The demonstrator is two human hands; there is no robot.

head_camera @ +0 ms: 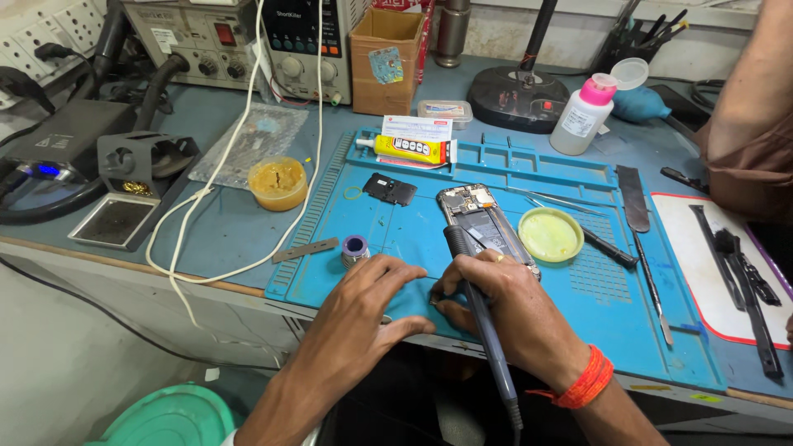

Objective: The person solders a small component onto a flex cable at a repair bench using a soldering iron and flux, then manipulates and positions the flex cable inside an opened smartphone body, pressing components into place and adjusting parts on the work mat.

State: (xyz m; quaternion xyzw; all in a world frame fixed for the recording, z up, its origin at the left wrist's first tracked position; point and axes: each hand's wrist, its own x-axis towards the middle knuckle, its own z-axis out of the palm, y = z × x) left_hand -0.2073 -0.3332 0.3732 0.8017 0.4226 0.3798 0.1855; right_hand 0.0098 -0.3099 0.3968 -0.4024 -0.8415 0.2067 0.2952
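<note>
low at the mat (529,326) edge, both hands (429,301) meet, soldering iron (483,314) gripped

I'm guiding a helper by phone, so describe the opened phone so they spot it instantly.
Find the blue work mat. Just beyond the right hand, the opened phone lies with its insides showing. Unlike the round yellow-green dish beside it, it is a long dark rectangle.

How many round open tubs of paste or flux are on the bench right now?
2: an orange tub left of the blue mat, and a pale green tub on it, right of the opened phone. Others may be hidden.
</note>
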